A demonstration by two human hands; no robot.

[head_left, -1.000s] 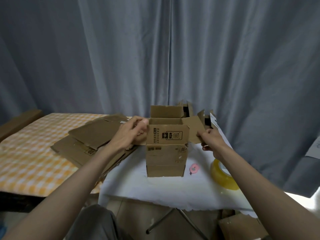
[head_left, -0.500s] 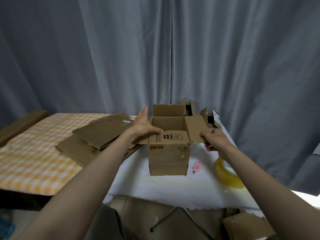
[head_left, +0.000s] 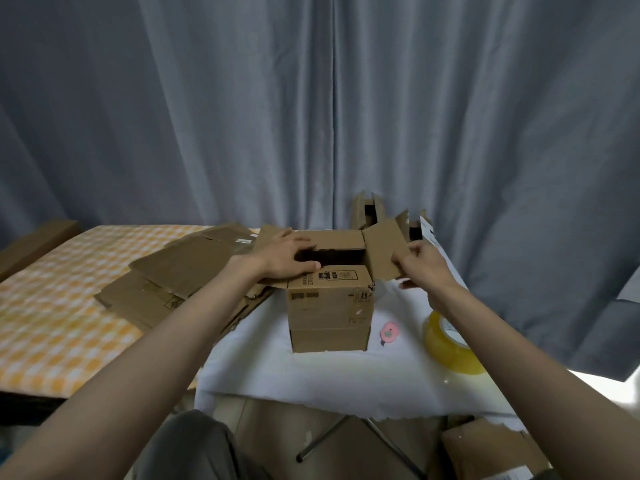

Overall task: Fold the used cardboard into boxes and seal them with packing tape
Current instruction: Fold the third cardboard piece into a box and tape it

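My left hand (head_left: pixel 284 256) has just pressed the left flap of the upright brown cardboard box (head_left: pixel 330 308) at frame centre down flat, while my right hand (head_left: pixel 420 268) pinches the raised right flap (head_left: pixel 382 251), so closing comes next.

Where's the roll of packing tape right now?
The packing tape roll lies on the white table, right of the cardboard box, just past the small pink cutter, under the right forearm.

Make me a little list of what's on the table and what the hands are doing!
box: brown box stands on the white cloth, top still open
left hand: left hand lies flat on the left flap
right hand: right hand pinches the right flap
tape: yellow roll to the right of the box
cutter: small pink cutter between box and tape
flat cardboard: pile to the left
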